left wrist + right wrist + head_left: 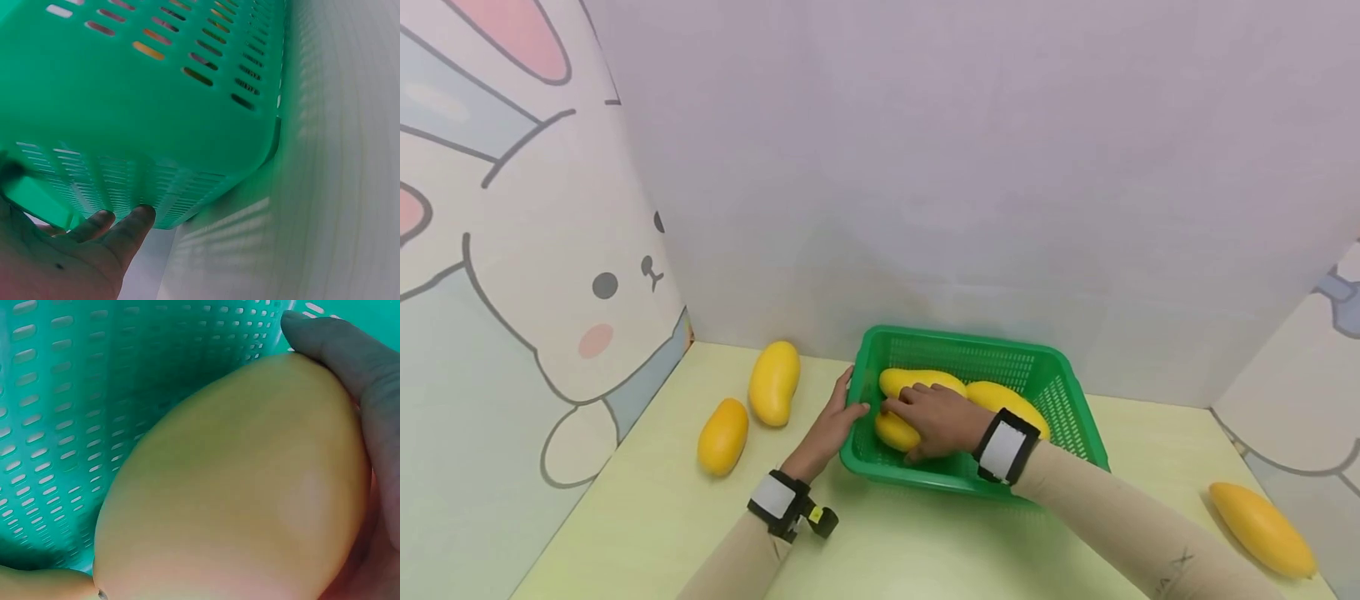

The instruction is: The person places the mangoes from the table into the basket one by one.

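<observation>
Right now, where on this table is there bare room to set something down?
Bare table runs along the near edge, between the two forearms. Another open strip lies between the green basket and the lone mango at the right. The basket's inside is crowded: three mangoes and the right hand. The left side holds two mangoes.

Left hand [833, 423]: forearm reaches up from near left, wrist band on, fingers straight, thumb spread right. Right hand [936, 419]: forearm comes in from near right, wrist band on, palm down, fingers [350, 356] curled leftward in grip. Both sleeves tan.
</observation>
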`<move>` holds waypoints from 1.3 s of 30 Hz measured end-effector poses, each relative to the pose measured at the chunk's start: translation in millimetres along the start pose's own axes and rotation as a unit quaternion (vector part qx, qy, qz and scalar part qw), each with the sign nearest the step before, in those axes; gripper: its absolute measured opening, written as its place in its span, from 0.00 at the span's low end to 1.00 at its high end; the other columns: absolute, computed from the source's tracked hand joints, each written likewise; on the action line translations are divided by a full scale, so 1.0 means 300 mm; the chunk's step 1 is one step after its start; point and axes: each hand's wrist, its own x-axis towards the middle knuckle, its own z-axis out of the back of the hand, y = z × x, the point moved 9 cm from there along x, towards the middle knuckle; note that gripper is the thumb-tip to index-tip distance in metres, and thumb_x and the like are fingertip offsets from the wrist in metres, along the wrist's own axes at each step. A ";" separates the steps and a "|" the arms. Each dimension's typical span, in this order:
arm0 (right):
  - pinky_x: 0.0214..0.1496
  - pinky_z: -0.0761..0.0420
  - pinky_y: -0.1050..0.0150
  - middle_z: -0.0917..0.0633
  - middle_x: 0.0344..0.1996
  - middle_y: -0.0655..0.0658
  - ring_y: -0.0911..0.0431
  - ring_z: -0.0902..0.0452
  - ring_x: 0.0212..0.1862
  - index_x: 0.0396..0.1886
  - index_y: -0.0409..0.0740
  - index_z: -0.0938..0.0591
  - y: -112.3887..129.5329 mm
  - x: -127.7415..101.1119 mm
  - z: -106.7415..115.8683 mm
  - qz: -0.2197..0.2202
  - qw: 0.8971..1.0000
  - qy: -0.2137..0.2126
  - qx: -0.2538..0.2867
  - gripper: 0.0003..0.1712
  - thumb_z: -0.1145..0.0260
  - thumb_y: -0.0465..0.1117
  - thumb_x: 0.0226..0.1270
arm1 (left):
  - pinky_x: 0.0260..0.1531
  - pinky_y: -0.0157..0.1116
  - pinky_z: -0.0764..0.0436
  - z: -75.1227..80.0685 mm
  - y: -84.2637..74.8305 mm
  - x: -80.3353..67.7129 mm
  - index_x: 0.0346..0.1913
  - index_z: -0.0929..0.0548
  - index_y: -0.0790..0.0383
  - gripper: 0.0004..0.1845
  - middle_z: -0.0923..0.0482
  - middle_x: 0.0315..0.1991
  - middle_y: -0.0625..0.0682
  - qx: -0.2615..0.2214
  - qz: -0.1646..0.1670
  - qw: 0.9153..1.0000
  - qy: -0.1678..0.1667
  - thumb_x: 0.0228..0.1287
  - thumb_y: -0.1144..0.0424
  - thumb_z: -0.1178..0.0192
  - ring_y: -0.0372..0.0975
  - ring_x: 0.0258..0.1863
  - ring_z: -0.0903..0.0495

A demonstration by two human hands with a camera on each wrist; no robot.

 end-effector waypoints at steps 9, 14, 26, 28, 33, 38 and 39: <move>0.49 0.23 0.57 0.22 0.49 0.49 0.55 0.26 0.48 0.67 0.55 0.27 0.003 0.011 -0.026 0.006 1.000 0.013 -0.014 0.44 0.23 0.63 0.53 | 0.71 0.60 0.45 0.001 0.000 -0.001 0.83 0.63 0.54 0.39 0.60 0.82 0.60 0.008 -0.001 1.000 0.000 0.79 0.61 0.54 0.56 0.78 0.53; 0.50 0.22 0.56 0.22 0.49 0.48 0.54 0.26 0.49 0.66 0.55 0.27 0.007 0.020 -0.037 0.015 0.999 0.011 -0.028 0.43 0.23 0.63 0.54 | 0.71 0.60 0.45 0.003 0.001 0.002 0.83 0.63 0.54 0.39 0.59 0.82 0.59 0.008 -0.002 1.000 0.002 0.79 0.62 0.54 0.56 0.78 0.52; 0.53 0.21 0.58 0.22 0.48 0.48 0.56 0.24 0.46 0.64 0.54 0.29 0.027 0.037 -0.048 0.029 0.998 0.027 -0.042 0.42 0.23 0.63 0.55 | 0.71 0.61 0.47 0.012 0.007 0.005 0.83 0.62 0.54 0.39 0.60 0.82 0.59 0.011 -0.002 1.000 0.002 0.79 0.61 0.54 0.56 0.78 0.53; 0.53 0.21 0.58 0.22 0.48 0.48 0.56 0.24 0.46 0.64 0.53 0.29 0.027 0.038 -0.050 0.030 0.998 0.027 -0.043 0.42 0.23 0.63 0.54 | 0.71 0.61 0.47 0.012 0.006 0.005 0.83 0.62 0.53 0.39 0.60 0.82 0.59 0.010 -0.003 1.000 0.003 0.79 0.61 0.54 0.56 0.78 0.53; 0.53 0.21 0.57 0.23 0.47 0.48 0.56 0.24 0.45 0.64 0.53 0.29 0.027 0.036 -0.046 0.032 0.998 0.024 -0.041 0.43 0.23 0.63 0.54 | 0.70 0.61 0.46 0.009 -0.002 0.001 0.83 0.62 0.54 0.39 0.60 0.82 0.59 0.008 -0.007 1.000 0.006 0.79 0.61 0.54 0.56 0.78 0.53; 0.53 0.21 0.58 0.23 0.47 0.48 0.56 0.25 0.45 0.64 0.53 0.29 0.031 0.033 -0.041 0.034 0.998 0.018 -0.042 0.42 0.23 0.63 0.54 | 0.71 0.61 0.46 0.009 -0.001 -0.002 0.83 0.62 0.52 0.39 0.60 0.82 0.57 0.004 -0.002 1.000 0.004 0.79 0.60 0.54 0.55 0.78 0.53; 0.52 0.21 0.58 0.23 0.47 0.48 0.56 0.25 0.44 0.63 0.53 0.29 0.032 0.033 -0.040 0.035 0.998 0.016 -0.041 0.42 0.23 0.63 0.54 | 0.71 0.61 0.47 0.009 0.000 -0.001 0.83 0.62 0.52 0.39 0.60 0.82 0.57 0.004 -0.001 1.000 0.004 0.79 0.60 0.54 0.55 0.78 0.53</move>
